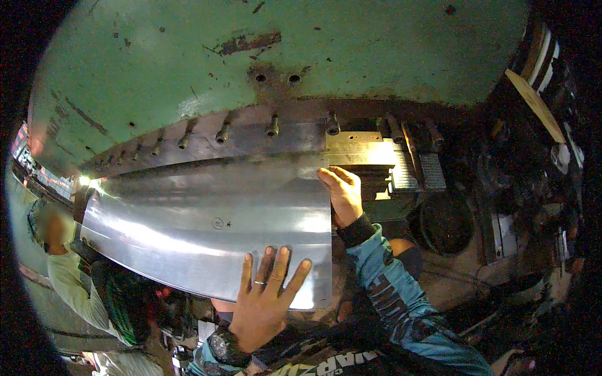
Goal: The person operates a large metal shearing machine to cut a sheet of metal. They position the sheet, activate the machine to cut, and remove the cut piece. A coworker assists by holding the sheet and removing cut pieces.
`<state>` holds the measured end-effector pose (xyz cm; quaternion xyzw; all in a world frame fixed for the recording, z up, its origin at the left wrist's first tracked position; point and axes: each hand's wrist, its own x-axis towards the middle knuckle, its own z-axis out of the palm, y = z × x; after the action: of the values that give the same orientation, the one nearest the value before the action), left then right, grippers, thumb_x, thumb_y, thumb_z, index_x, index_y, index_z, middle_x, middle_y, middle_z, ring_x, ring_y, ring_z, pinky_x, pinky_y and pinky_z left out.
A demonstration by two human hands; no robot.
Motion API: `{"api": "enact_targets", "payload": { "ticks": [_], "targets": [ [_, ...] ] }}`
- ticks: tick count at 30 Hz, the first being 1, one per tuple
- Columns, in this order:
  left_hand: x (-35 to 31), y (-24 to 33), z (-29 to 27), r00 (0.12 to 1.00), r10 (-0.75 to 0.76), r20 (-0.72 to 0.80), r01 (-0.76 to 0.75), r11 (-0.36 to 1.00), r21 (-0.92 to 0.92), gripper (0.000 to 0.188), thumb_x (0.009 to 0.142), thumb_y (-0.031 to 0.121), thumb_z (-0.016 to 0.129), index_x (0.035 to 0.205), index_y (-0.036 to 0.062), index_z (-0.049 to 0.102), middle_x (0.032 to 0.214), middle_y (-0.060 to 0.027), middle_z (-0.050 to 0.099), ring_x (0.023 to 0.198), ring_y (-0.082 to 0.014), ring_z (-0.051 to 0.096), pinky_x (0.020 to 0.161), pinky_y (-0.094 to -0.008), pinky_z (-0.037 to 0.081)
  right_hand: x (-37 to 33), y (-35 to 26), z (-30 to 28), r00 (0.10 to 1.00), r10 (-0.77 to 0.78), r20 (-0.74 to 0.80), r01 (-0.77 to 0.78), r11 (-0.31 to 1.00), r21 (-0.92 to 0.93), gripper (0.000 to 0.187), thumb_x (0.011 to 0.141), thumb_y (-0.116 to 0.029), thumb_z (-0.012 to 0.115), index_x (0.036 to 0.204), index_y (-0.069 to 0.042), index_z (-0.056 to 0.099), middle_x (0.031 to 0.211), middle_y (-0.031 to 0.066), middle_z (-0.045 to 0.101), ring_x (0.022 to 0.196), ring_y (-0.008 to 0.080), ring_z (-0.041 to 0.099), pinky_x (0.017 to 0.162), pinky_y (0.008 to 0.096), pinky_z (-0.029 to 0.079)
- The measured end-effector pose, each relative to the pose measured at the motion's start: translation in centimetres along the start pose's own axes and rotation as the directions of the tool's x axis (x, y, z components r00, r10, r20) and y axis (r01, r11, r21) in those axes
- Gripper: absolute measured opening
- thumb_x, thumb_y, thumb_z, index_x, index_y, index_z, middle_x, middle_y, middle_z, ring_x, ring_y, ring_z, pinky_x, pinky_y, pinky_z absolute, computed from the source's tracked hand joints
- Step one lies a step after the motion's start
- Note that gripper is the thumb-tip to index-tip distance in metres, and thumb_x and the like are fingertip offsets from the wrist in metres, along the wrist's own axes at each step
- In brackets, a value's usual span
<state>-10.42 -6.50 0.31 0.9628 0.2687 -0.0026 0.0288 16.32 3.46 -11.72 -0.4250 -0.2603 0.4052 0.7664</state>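
A long, shiny metal sheet (188, 213) stretches from in front of me toward the far left, with a small handwritten mark near its middle. My left hand (266, 294) lies on the near part of the sheet, fingers spread, with a ring and a dark wristwatch. At the sheet's right edge, my right hand (343, 193) pinches the upper corner, thumb and fingers closed on it. The far long edge of the sheet runs along the lower part of a big green machine (282, 50), below a row of bolts (271, 125).
Lit metal blocks (360, 150) sit beyond my right hand. A dark round bucket-like container (442, 222) stands on the right. Another person (69, 282) in a light long-sleeved top is at the sheet's far left end. A yellowish board (535, 105) leans at upper right.
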Motion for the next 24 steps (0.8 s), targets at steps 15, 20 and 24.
{"api": "enact_targets", "payload": {
  "ticks": [15,20,24],
  "targets": [
    [1.7,0.0,0.6,0.982,0.178,0.065,-0.171,0.981,-0.093,0.112,0.063,0.007,0.084,0.161,0.0137,0.031,0.162,-0.0214,0.034,0.149,-0.0506,0.032,0.121,-0.0668,0.025,-0.3,-0.3,0.0,0.999,-0.031,0.033,0.031,0.999,-0.024,0.010,0.094,-0.010,0.071,0.094,0.000,0.072,0.086,-0.0021,0.068,0.078,0.0071,0.060,0.073,0.0235,0.046],
    [2.0,0.1,0.6,0.982,0.183,0.044,-0.180,0.981,-0.072,0.120,0.055,0.008,0.088,0.161,0.0147,0.032,0.162,-0.0201,0.035,0.148,-0.0499,0.034,0.121,-0.0660,0.026,-0.1,-0.3,0.5,0.999,0.038,-0.014,-0.037,0.998,0.056,0.011,0.096,-0.012,0.071,0.094,-0.001,0.072,0.085,-0.0031,0.067,0.076,0.0069,0.059,0.070,0.0232,0.045],
    [2.0,-0.1,0.8,0.979,0.187,0.083,-0.183,0.982,-0.052,0.121,0.054,0.008,0.089,0.161,0.0150,0.032,0.162,-0.0196,0.035,0.149,-0.0488,0.033,0.122,-0.0649,0.026,-1.1,-1.2,0.4,0.999,-0.014,-0.038,0.009,0.991,-0.132,0.018,0.098,-0.017,0.070,0.096,0.000,0.072,0.084,-0.0014,0.067,0.074,0.0075,0.059,0.068,0.0243,0.046]
  ]
}}
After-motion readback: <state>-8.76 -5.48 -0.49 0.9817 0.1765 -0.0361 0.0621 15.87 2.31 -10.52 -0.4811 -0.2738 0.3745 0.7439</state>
